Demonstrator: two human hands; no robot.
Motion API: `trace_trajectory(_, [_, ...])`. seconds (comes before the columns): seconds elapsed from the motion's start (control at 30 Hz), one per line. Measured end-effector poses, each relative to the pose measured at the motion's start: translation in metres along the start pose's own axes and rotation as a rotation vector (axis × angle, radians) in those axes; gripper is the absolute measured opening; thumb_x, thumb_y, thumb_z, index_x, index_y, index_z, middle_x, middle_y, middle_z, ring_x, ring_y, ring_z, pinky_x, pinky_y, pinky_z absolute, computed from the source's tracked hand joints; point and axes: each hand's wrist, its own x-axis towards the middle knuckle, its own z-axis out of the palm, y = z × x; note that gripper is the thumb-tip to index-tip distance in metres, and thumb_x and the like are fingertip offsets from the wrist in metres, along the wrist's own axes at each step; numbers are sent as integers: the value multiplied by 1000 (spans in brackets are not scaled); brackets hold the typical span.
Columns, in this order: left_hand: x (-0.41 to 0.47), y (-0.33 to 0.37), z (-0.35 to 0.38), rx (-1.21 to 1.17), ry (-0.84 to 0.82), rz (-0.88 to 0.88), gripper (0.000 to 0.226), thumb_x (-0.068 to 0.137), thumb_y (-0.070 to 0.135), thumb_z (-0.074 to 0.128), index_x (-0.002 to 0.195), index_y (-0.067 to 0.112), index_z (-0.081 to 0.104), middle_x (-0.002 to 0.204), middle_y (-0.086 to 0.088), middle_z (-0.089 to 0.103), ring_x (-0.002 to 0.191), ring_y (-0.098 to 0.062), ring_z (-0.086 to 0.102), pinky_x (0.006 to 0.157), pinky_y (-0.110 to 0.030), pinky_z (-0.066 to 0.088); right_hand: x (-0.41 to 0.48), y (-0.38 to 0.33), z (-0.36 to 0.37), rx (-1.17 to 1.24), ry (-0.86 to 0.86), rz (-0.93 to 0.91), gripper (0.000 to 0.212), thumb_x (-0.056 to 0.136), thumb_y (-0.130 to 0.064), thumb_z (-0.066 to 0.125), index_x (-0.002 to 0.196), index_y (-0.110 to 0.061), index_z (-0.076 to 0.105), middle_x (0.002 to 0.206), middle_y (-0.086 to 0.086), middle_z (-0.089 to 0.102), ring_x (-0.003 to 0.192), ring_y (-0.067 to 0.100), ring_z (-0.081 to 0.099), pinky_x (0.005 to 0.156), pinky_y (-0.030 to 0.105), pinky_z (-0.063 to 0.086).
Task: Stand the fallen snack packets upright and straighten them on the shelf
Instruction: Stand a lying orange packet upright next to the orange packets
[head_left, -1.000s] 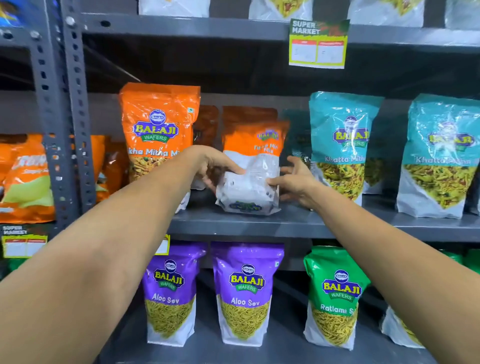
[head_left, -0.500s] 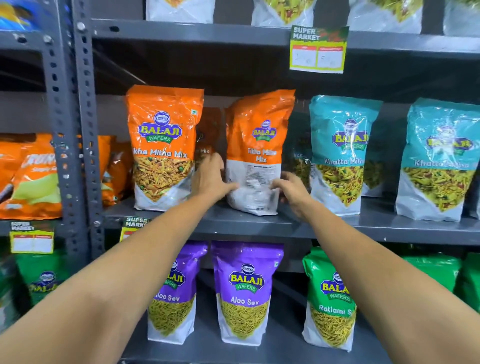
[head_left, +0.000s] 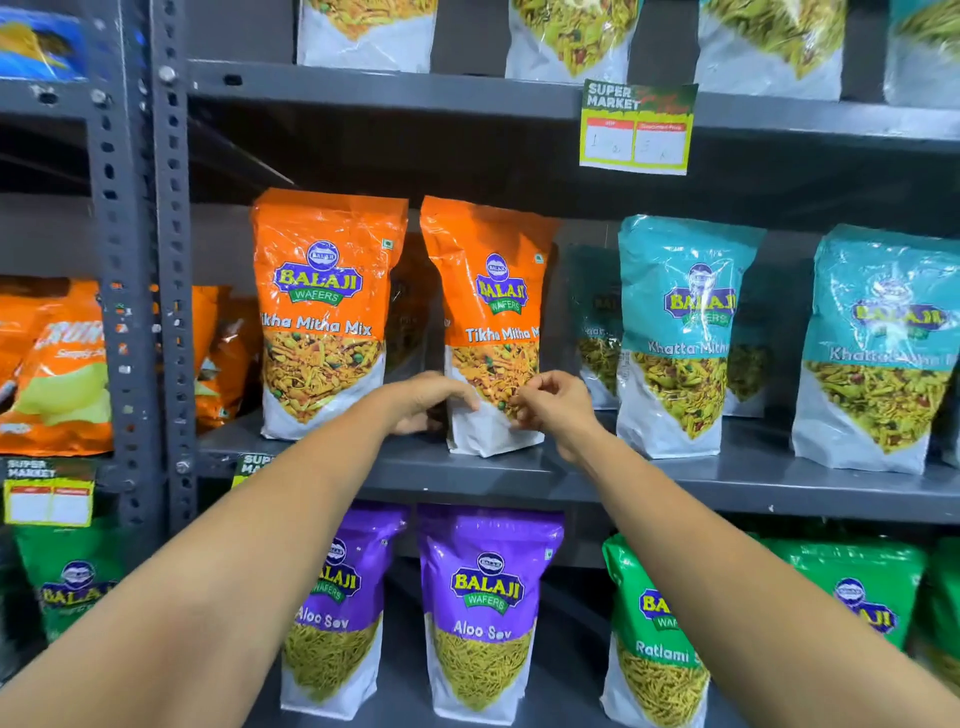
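Observation:
An orange Tikha Mitha Mix packet (head_left: 491, 291) stands upright on the middle grey shelf (head_left: 649, 480), its front label facing me. My left hand (head_left: 423, 402) grips its lower left edge. My right hand (head_left: 553, 408) pinches its lower right side. A second orange Tikha Mitha Mix packet (head_left: 324, 306) stands upright just to its left. More orange packets stand behind these two, mostly hidden in shadow.
Two teal Khatta Mitha packets (head_left: 685, 332) (head_left: 883, 348) stand to the right on the same shelf. Purple Aloo Sev packets (head_left: 485, 608) and green Ratlami Sev packets (head_left: 649, 639) fill the shelf below. A perforated steel upright (head_left: 137, 249) and price tags (head_left: 636, 127) border the bay.
The orange packet was leaning back-side-out; both hands raised it upright and turned it so its front faces out. The view moved closer and slightly left.

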Motion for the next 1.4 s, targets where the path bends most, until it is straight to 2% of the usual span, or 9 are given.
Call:
trace_trajectory(0.1, [5,12,-9,41,108,60,25,73,-15,44,68,4,58,64,-9,56,68,-22,50,59,-28,42,4,-4,-8,21,15,15,18,80,3,54,66,-9,54,59,14,57,33,13,47,42,25,45])
trace_trajectory(0.2, [12,19,-12,-53,228,200,60,69,-22,35,120,4,53,89,-13,60,77,-23,52,53,-25,41,15,-13,-16,14,137,-49,19,82,-5,58,66,-13,55,61,6,56,32,9,41,36,20,35])
trace_trajectory(0.27, [15,23,-12,-172,350,313,68,71,-21,39,132,8,46,106,-13,59,83,-20,54,53,-22,45,23,-21,-20,45,210,-71,13,85,-14,62,73,-15,55,65,2,55,44,13,44,39,22,38])
trace_trajectory(0.4, [19,18,-10,-160,516,484,51,78,-10,61,126,4,52,112,-4,57,102,-17,54,71,-17,45,49,-32,-20,58,227,-68,18,91,-26,58,104,-14,58,86,-2,57,77,15,54,66,35,56])
trace_trajectory(0.53, [28,2,-7,-130,716,529,30,82,0,64,112,1,61,111,-14,66,99,-19,59,81,-21,47,67,-35,-15,-38,177,-29,38,95,-29,51,127,-10,53,116,6,59,109,24,56,98,47,50])
trace_trajectory(0.6, [32,-1,-4,-116,771,555,25,85,2,61,110,-2,61,107,-14,65,95,-18,58,80,-22,46,72,-29,-12,-49,134,-4,34,96,-26,49,124,-9,58,118,8,63,111,27,58,97,48,51])
trace_trajectory(0.8, [43,-4,0,-45,850,620,19,91,11,57,102,-3,62,92,-11,66,86,-22,62,79,-32,52,89,-5,-10,39,198,-2,12,84,-25,64,72,-23,67,94,7,75,93,27,69,85,50,57])
trace_trajectory(1.23, [55,-6,5,9,977,600,26,94,21,51,95,-3,59,86,-12,64,79,-21,56,69,-26,39,68,-2,-4,112,335,-247,12,87,-29,64,89,-17,65,94,2,69,90,17,64,83,34,54])
trace_trajectory(1.4, [55,-4,5,8,983,565,20,95,21,50,92,2,57,84,-9,60,79,-20,55,66,-25,37,67,-10,-6,264,342,-87,5,87,-17,65,84,-14,67,97,6,71,91,20,63,85,35,54])
